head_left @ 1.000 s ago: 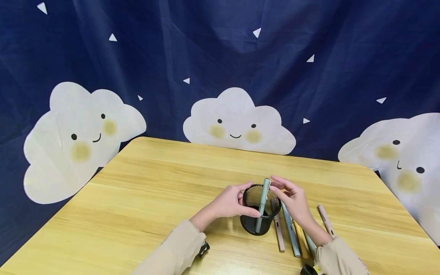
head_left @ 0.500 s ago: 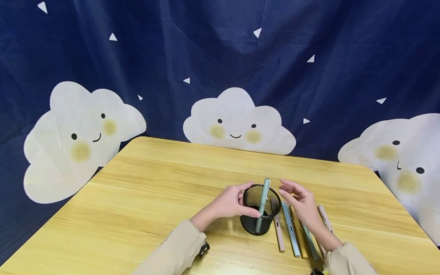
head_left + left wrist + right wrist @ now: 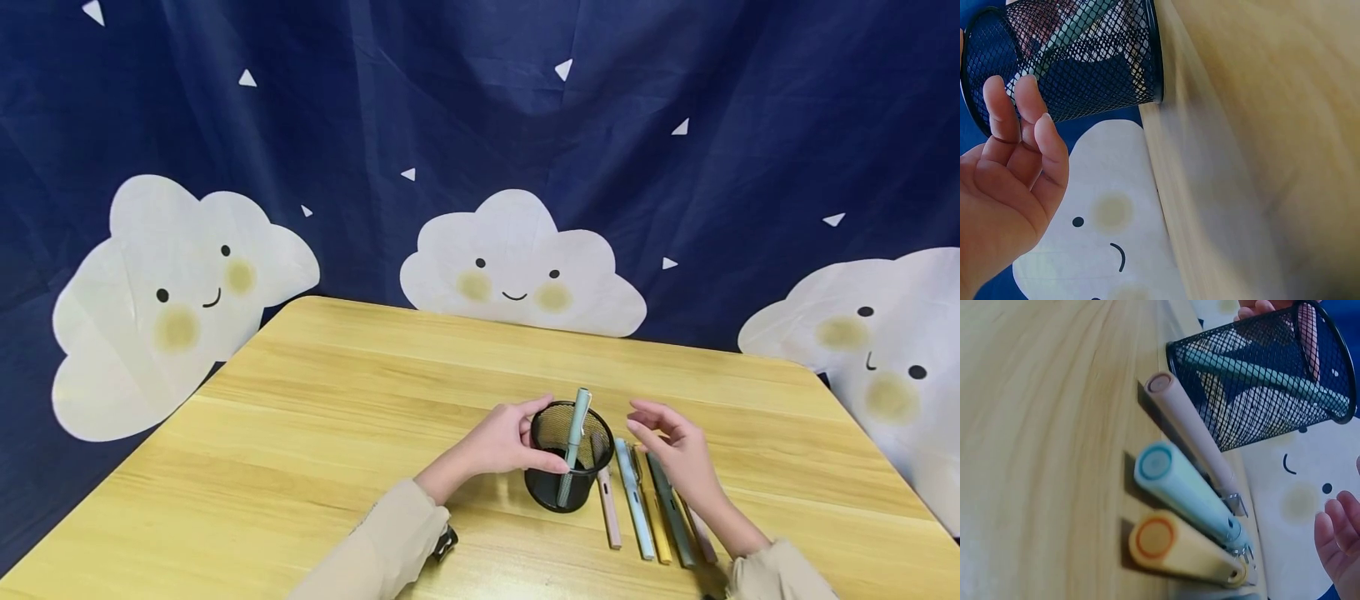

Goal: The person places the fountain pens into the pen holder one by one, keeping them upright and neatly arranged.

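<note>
Holder: A black mesh pen cup (image 3: pixel 572 467) stands upright on the wooden table (image 3: pixel 315 450), near its front edge, with one pale green pen (image 3: pixel 574 433) leaning inside.
Left hand: The left hand (image 3: pixel 501 442) grasps the cup's left wall, thumb and fingers curled round the mesh; this steadying hold looks worth keeping so the light cup does not tip.
Right hand: The right hand (image 3: pixel 678 450) hovers empty just right of the cup, fingers relaxed and loosely bent, above the row of pens.
Pens: A pink pen (image 3: pixel 609 517), a light blue pen (image 3: pixel 633 504), a yellow pen (image 3: pixel 651 512) and a grey-green pen (image 3: pixel 671 517) lie side by side on the table, right of the cup.
Advice: Pinching one barrel mid-length and lowering it nearly upright should clear the rim.
</note>
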The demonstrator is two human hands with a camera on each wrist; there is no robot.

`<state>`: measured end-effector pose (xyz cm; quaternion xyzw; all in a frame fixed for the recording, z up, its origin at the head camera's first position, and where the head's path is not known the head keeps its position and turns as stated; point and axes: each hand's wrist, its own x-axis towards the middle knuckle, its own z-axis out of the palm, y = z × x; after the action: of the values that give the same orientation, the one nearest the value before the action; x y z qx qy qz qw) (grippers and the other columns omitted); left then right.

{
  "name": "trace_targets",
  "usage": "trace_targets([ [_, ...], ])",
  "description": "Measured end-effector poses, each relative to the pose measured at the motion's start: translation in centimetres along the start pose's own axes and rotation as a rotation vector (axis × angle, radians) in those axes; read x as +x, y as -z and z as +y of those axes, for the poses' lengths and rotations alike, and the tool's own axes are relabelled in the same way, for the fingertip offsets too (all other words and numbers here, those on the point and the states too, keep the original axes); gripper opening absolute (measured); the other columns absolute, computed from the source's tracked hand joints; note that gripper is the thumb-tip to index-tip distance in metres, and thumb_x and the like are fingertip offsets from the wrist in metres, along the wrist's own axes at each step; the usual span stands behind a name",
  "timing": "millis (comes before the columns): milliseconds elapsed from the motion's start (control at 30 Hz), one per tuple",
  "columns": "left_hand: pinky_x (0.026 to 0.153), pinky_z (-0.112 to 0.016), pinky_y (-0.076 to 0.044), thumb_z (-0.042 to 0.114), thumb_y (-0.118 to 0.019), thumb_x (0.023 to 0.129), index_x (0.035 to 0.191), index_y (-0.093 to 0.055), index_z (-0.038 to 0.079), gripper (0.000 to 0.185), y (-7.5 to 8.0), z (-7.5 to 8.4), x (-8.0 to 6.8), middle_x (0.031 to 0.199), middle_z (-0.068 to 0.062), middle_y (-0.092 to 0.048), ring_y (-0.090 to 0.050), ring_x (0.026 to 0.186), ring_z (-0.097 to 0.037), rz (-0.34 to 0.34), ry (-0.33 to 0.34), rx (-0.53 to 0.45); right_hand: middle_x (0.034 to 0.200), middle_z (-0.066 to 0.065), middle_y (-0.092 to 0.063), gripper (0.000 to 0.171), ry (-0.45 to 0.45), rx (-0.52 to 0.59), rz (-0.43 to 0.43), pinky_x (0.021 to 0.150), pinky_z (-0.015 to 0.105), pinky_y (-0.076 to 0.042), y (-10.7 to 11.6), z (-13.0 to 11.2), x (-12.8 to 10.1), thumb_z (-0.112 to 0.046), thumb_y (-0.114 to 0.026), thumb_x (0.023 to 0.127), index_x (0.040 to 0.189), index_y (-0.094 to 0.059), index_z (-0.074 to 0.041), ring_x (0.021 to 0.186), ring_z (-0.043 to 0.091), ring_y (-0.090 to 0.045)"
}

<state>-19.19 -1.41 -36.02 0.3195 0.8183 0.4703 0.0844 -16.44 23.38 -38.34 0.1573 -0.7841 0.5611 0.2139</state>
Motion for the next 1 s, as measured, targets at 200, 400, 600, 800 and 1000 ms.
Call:
trace_targets([
  [200,0.05,-0.019,-0.043,0.031,-0.08,0.066,0.136,-0.035,0.001,0.088,0.0,-0.1,0.0,0.045,0.004,-0.04,-0.048,0.046,-0.007,-0.007,0.0,-0.007,0.085,-0.003,-0.063,0.029,0.022,0.003,0.0,0.052,0.022,-0.049,0.6,0.3,-0.2,0.012,-0.057,0.081,0.103,-0.063,-0.005,0.073,0.004,-0.058],
  [400,0.051,-0.019,-0.043,0.032,-0.08,0.066,0.136,-0.035,0.001,0.088,0.0,-0.2,0.1,0.046,0.004,-0.041,-0.047,0.047,-0.007,-0.004,0.004,-0.007,0.085,-0.004,-0.063,0.025,0.007,-0.037,0.008,0.051,0.022,-0.049,1.1,0.7,-0.2,0.01,-0.058,0.081,0.102,-0.063,-0.003,0.073,0.003,-0.058],
  [600,0.051,-0.019,-0.043,0.033,-0.079,0.066,0.136,-0.035,0.002,0.088,0.0,-0.2,0.2,0.046,0.005,-0.039,-0.048,0.047,-0.007,-0.006,-0.002,0.004,0.086,-0.008,-0.063,0.031,-0.015,-0.054,0.014,0.051,0.02,-0.048,1.9,1.0,-0.4,0.011,-0.058,0.081,0.101,-0.064,-0.012,0.072,0.002,-0.058],
  [800,0.051,-0.019,-0.044,0.033,-0.079,0.066,0.136,-0.035,0.002,0.089,0.0,-0.2,0.2,0.046,0.004,-0.04,-0.048,0.047,-0.008,-0.005,-0.001,0.003,0.084,-0.007,-0.063,0.024,-0.037,-0.074,0.019,0.051,0.021,-0.049,2.7,1.2,-0.5,0.008,-0.058,0.082,0.099,-0.065,-0.009,0.069,0.004,-0.058],
  [1000,0.052,-0.02,-0.044,0.034,-0.079,0.066,0.136,-0.034,0.002,0.089,0.1,-0.2,0.1,0.046,0.004,-0.041,-0.048,0.048,-0.008,-0.009,0.009,0.003,0.086,-0.01,-0.063,0.017,-0.053,-0.114,0.001,0.052,0.022,-0.049,3.8,1.5,-0.8,0.005,-0.058,0.084,0.099,-0.063,-0.002,0.07,0.004,-0.058],
])
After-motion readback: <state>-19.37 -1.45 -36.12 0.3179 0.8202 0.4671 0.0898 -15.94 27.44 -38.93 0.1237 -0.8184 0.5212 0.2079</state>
